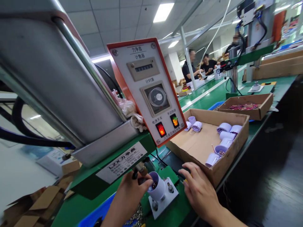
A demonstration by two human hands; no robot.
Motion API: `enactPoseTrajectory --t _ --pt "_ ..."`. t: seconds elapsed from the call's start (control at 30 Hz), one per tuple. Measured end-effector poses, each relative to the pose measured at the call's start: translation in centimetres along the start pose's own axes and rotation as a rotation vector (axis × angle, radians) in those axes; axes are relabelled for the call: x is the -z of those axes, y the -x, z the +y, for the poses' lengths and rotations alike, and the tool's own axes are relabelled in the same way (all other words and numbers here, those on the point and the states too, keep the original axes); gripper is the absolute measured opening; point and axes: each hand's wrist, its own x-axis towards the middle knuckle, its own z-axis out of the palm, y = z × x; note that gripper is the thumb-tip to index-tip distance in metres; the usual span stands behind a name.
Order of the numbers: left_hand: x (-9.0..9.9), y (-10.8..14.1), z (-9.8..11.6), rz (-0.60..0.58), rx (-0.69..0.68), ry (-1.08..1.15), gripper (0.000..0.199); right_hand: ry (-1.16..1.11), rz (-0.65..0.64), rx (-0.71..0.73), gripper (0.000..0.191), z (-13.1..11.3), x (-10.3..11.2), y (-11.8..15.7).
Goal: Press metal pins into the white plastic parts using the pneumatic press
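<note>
A lavender plastic cup-shaped part (157, 189) sits on a metal fixture plate (163, 201) beneath the press ram (142, 168). Small dark and reddish bits show inside it. My left hand (130, 195) has its thumb and fingers closed at the cup's left rim, close under the ram; some fingertips are hidden. To the right of the plate, my right hand (201, 190) is open with its fingers spread and curved down. Its fingertips rest near a small yellow-orange piece (186, 180), mostly covered by the hand.
A cardboard tray (189, 143) of several lavender cups stands behind my right hand. The press control box (146, 91) has lit switches. A blue bin (99, 211) of small metal parts lies by my left forearm. Beyond are a smaller box (246, 105), another press and several people.
</note>
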Motion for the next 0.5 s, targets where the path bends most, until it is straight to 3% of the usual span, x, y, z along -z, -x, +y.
enactPoseTrajectory --t 0.37,0.5 --pt "-0.2 -0.7 1.1 -0.052 -0.021 0.01 0.005 -0.016 -0.015 0.0 0.043 -0.2 0.1 -0.3" --pt "0.0 -0.7 1.4 -0.047 -0.022 -0.015 0.008 -0.052 -0.011 0.002 0.043 0.0 -0.1 -0.1"
